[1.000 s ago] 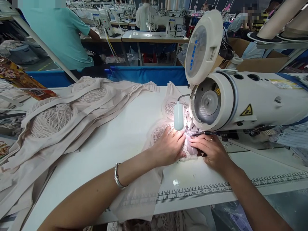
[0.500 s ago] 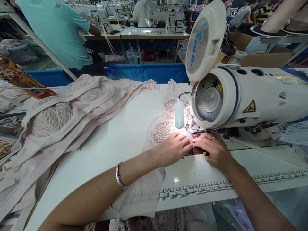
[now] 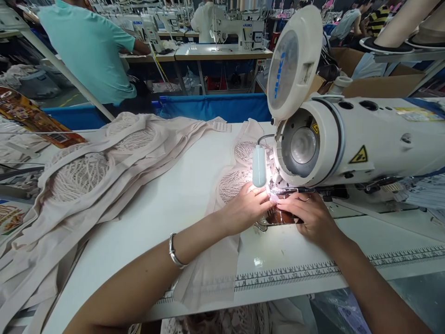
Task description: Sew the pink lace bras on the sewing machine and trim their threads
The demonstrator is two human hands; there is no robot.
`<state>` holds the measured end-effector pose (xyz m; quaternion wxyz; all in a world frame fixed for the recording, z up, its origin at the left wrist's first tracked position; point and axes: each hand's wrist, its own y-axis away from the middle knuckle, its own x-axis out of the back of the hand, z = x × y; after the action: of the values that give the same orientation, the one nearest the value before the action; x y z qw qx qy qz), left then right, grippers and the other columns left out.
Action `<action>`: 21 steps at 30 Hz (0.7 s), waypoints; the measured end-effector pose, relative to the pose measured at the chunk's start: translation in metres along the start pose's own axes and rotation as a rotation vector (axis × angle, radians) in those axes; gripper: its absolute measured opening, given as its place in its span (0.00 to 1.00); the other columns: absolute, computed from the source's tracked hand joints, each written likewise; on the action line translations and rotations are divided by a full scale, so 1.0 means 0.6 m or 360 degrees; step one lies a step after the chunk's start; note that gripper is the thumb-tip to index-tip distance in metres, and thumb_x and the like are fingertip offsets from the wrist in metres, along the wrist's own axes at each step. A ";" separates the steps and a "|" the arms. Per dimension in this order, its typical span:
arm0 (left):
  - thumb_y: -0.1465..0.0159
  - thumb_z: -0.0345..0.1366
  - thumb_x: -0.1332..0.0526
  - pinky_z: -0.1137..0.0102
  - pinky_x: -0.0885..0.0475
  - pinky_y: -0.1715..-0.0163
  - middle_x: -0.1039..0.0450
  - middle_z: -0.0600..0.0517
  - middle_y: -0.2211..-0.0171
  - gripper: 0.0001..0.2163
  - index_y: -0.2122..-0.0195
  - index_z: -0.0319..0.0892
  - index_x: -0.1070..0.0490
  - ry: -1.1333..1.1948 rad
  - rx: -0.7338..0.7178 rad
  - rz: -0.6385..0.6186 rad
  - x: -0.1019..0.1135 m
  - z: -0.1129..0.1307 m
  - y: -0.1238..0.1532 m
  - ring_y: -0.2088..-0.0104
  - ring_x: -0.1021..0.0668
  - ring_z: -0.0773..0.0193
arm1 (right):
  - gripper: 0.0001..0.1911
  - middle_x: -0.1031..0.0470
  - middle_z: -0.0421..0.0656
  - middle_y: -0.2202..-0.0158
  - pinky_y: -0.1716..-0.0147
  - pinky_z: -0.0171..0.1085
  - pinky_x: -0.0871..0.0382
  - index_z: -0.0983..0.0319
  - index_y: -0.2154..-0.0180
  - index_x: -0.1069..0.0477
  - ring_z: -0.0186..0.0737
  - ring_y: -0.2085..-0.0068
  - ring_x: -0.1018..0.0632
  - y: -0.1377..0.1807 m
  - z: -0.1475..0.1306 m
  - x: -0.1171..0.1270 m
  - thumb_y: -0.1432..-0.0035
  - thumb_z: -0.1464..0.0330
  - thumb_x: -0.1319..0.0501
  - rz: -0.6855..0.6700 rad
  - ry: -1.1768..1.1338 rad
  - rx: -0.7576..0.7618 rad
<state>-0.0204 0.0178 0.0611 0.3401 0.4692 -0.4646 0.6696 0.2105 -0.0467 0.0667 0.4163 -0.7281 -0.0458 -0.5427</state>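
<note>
A white Juki sewing machine (image 3: 347, 139) stands on the right of the white table (image 3: 167, 204). A beige lace garment piece (image 3: 236, 178) lies under its needle, lit by a small lamp (image 3: 259, 165). My left hand (image 3: 248, 208) lies on the fabric just left of the needle, fingers pressed together on it. My right hand (image 3: 306, 215) presses the fabric edge from the right, fingertips meeting the left hand's at the presser foot. A silver bracelet (image 3: 175, 253) is on my left wrist.
A heap of beige lace garments (image 3: 86, 171) covers the table's left side. A printed ruler (image 3: 330, 271) runs along the front edge. A person in a teal shirt (image 3: 92, 51) stands beyond a blue bin (image 3: 208, 106). More sewing machines (image 3: 239, 28) fill the background.
The garment piece has fed away from me through the machine. Both hands have slid forward with it and closed in on the needle.
</note>
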 end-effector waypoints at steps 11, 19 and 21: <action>0.30 0.20 0.56 0.48 0.51 0.34 0.29 0.45 0.42 0.22 0.43 0.41 0.31 0.0189 0.0211 -0.0061 -0.002 -0.023 -0.001 0.46 0.25 0.57 | 0.29 0.18 0.42 0.55 0.55 0.41 0.29 0.61 0.53 0.26 0.41 0.54 0.21 0.005 0.005 -0.009 0.53 0.86 0.52 -0.0011 0.0038 -0.0026; 0.27 0.24 0.58 0.53 0.46 0.37 0.25 0.47 0.49 0.21 0.41 0.43 0.32 0.0027 0.0395 -0.0167 0.006 -0.018 -0.006 0.45 0.28 0.55 | 0.17 0.20 0.43 0.64 0.61 0.38 0.28 0.61 0.60 0.27 0.41 0.61 0.20 0.011 0.003 -0.007 0.44 0.82 0.49 0.0005 0.0086 -0.0091; 0.27 0.27 0.54 0.57 0.37 0.44 0.26 0.45 0.51 0.18 0.46 0.43 0.28 -0.0080 0.0602 -0.0178 0.006 -0.011 -0.010 0.47 0.29 0.53 | 0.13 0.20 0.42 0.66 0.64 0.36 0.28 0.61 0.60 0.28 0.39 0.65 0.20 0.012 0.003 -0.006 0.40 0.79 0.48 0.0020 0.0072 -0.0105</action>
<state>-0.0181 0.0264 0.0656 0.2708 0.5663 -0.3122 0.7131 0.2143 -0.0490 0.0596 0.3964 -0.7292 -0.0138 -0.5576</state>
